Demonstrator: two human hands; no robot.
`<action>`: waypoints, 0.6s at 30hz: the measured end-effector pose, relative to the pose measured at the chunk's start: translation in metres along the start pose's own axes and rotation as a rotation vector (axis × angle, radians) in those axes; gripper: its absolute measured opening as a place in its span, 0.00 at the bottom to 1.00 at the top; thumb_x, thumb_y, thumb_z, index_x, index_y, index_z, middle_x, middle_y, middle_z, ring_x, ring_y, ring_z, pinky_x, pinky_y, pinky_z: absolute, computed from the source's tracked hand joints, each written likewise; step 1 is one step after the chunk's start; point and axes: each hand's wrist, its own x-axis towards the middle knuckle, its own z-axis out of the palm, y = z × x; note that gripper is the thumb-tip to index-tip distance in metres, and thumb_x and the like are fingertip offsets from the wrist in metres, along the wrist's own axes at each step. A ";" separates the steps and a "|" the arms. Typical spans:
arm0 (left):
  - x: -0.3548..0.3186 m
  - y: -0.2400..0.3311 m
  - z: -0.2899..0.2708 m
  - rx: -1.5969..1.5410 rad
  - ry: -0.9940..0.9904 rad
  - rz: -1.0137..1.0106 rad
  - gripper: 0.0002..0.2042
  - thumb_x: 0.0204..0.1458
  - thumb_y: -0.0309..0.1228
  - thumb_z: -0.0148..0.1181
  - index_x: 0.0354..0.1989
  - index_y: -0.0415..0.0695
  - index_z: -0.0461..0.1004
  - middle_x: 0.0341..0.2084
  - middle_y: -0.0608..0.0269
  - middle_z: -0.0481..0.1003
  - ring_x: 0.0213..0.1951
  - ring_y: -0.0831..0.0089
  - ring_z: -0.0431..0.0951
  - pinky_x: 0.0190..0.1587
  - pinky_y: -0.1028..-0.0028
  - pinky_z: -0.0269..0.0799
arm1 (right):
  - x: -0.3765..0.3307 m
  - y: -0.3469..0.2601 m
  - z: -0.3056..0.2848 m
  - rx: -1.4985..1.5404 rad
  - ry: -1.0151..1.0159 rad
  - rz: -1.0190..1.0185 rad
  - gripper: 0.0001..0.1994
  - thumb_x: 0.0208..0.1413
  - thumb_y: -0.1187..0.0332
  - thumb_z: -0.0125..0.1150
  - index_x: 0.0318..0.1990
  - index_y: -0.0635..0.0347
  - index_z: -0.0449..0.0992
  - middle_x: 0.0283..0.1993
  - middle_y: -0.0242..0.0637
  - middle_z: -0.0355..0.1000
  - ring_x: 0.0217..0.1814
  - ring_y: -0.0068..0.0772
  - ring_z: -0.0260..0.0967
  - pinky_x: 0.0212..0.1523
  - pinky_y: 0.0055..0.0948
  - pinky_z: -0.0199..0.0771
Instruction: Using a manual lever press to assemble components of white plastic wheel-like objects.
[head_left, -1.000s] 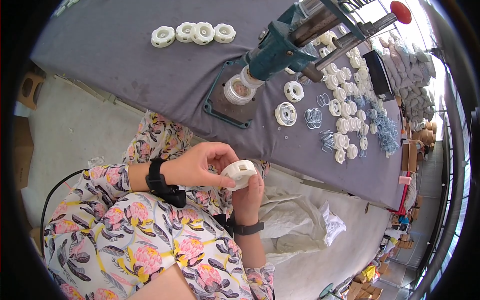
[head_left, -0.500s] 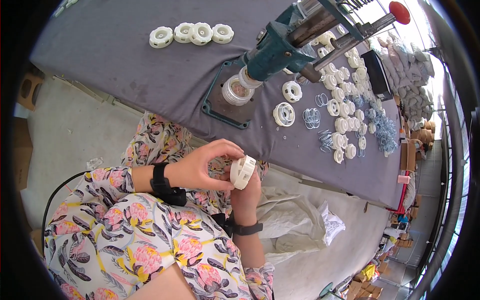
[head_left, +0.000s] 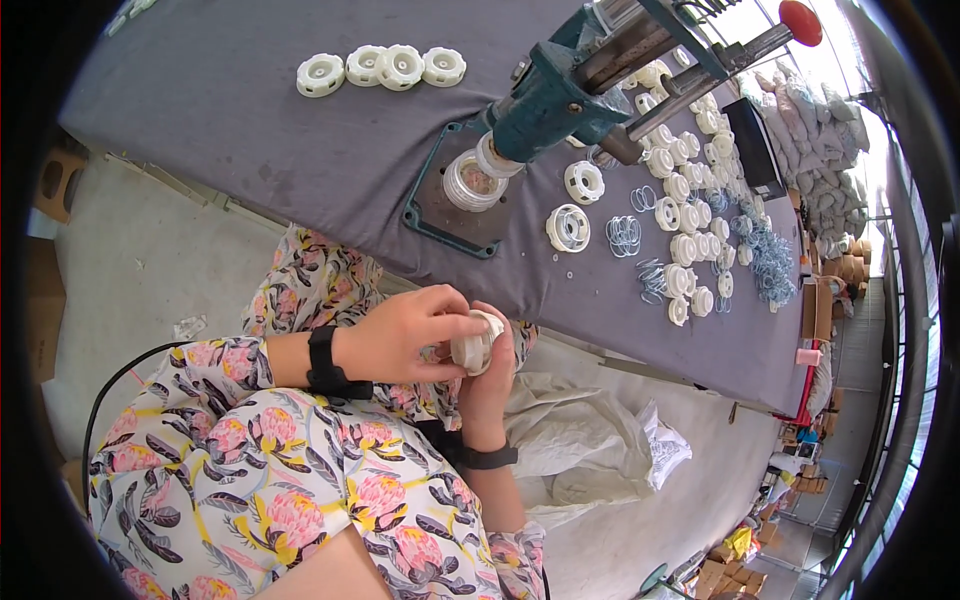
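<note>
Between my two hands, over my lap at the table's near edge, is a round white plastic cap (head_left: 472, 352). My left hand (head_left: 412, 335) grips it from the left, fingers curled over its top and thumb beneath. On the other side, my right hand (head_left: 490, 385) wraps round it with the thumb along its edge. The fingers hide much of the cap. Ahead of my hands stands a teal hand press (head_left: 550, 105) with a white threaded ring (head_left: 474, 182) on its base plate.
Several finished-looking white caps (head_left: 400, 67) sit in a row at the far left of the grey-covered table (head_left: 240, 130). Right of the press lie loose white rings (head_left: 584, 183), wire springs (head_left: 623, 237) and many white parts. A red-knobbed lever (head_left: 800, 24) juts out upper right. A pale sack (head_left: 580, 440) hangs below the table.
The cap has been turned between my hands, and my fingers now cover more of it. My left hand has shifted slightly to the right, over the cap.
</note>
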 end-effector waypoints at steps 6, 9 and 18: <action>0.008 -0.003 -0.006 0.150 -0.010 0.147 0.22 0.30 0.35 0.71 0.37 0.46 0.71 0.37 0.59 0.68 0.38 0.62 0.69 0.38 0.67 0.65 | 0.002 -0.001 -0.001 -0.015 -0.001 0.111 0.23 0.59 0.54 0.40 0.49 0.67 0.66 0.37 0.37 0.70 0.35 0.27 0.70 0.35 0.24 0.70; 0.008 -0.005 0.001 0.145 0.024 0.175 0.20 0.30 0.36 0.71 0.33 0.47 0.71 0.35 0.62 0.67 0.36 0.64 0.68 0.40 0.65 0.61 | 0.002 0.005 0.000 -0.018 0.056 0.069 0.23 0.57 0.55 0.40 0.46 0.68 0.68 0.38 0.38 0.71 0.38 0.28 0.70 0.38 0.26 0.70; 0.005 -0.008 0.006 0.196 0.119 0.261 0.17 0.31 0.36 0.71 0.28 0.48 0.70 0.31 0.66 0.63 0.34 0.67 0.65 0.43 0.64 0.59 | 0.004 -0.004 -0.003 0.224 -0.076 0.165 0.26 0.58 0.53 0.42 0.53 0.67 0.65 0.46 0.39 0.70 0.46 0.30 0.69 0.45 0.28 0.69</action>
